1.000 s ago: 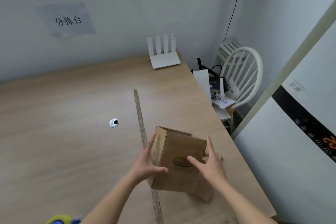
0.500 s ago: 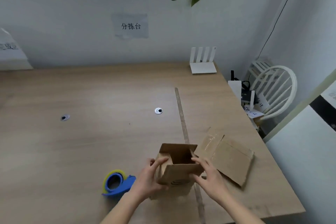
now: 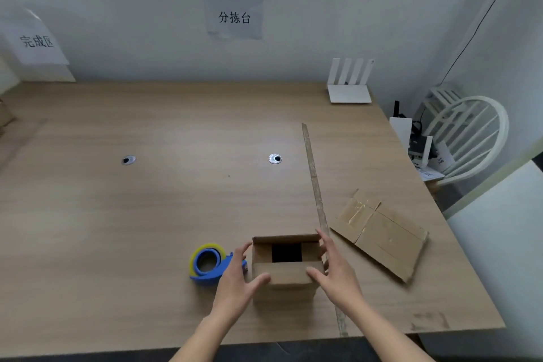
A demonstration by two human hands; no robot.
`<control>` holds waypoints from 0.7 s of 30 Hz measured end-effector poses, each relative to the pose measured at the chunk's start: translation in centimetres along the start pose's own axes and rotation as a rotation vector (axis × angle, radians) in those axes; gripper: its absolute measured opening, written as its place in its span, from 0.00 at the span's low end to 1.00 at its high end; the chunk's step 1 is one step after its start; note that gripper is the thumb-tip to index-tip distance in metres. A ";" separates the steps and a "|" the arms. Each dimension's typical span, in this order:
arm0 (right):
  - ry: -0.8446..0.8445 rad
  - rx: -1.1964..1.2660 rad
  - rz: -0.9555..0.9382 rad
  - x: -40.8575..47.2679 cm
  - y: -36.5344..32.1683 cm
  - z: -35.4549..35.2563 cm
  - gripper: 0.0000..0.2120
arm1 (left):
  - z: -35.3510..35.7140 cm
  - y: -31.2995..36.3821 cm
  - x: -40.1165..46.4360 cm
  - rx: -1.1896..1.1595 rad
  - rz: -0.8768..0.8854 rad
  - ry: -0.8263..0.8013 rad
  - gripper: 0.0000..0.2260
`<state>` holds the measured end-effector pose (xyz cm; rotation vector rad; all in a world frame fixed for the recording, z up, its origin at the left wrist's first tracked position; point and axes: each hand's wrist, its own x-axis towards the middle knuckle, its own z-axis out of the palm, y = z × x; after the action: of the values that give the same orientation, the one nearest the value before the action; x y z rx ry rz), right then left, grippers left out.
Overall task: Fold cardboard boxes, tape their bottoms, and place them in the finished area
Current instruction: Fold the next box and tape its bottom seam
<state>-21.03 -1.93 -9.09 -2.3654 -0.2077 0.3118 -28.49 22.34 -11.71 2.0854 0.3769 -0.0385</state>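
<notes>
Step in hand: folding. Small brown cardboard box point(image 3: 284, 269) stands on the wooden tabletop point(image 3: 147, 214) near its front edge, open end up, dark hollow visible between the flaps. Near flap is partly turned in; the rest are not closed.
Left hand point(image 3: 238, 279): fingers straight along the box's left side, thumb across the near flap. Grip wide, pressing rather than clasping.
Right hand point(image 3: 335, 273): mirrors it on the box's right side, fingers extended, thumb on the near flap. Grip also wide, nothing enclosed.
Tape: blue and yellow tape dispenser point(image 3: 210, 264) lies just left of the box, partly behind the left hand, untouched.
Spare stock: flattened brown cardboard sheet point(image 3: 379, 232) lies near the right edge, apart from the box, beyond a thin strip point(image 3: 314, 182) running front to back.
Finished area: judged to be the far-left corner, under the white wall sign point(image 3: 36, 41); well apart from the box.
Progress: early; bottom not yet taped.
Next move calls for: pressing the remaining flaps flat and level, holding the seam shut with one hand while the other reaches left for the dispenser.
Risk: flaps may spring open once released.
</notes>
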 end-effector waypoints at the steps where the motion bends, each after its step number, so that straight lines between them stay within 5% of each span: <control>1: 0.004 -0.007 0.005 0.2 0.1 0.0 0.45 | 0.0 0.3 0.1 -0.013 -0.006 0.011 0.42; 4: -0.012 -0.047 -0.017 0.6 0.4 0.1 0.42 | -0.3 0.6 0.5 0.027 0.030 -0.024 0.46; 8: -0.035 -0.094 -0.046 0.6 1.1 0.2 0.22 | -0.4 0.7 1.0 0.150 0.063 -0.062 0.22; 10: -0.043 -0.140 -0.077 0.2 1.4 0.7 0.23 | -0.1 0.6 0.9 0.161 0.071 -0.040 0.17; 17: 0.065 -0.194 -0.040 -0.4 0.7 1.4 0.23 | -0.5 0.5 1.0 0.199 0.096 -0.002 0.14; 21: 0.063 -0.208 -0.032 -0.3 0.3 1.2 0.22 | -2.3 -2.4 1.4 0.340 0.038 0.164 0.22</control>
<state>-21.68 -1.44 -10.09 -2.5703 -0.2588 0.2088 -28.08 25.75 -12.79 2.4400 0.4556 0.0981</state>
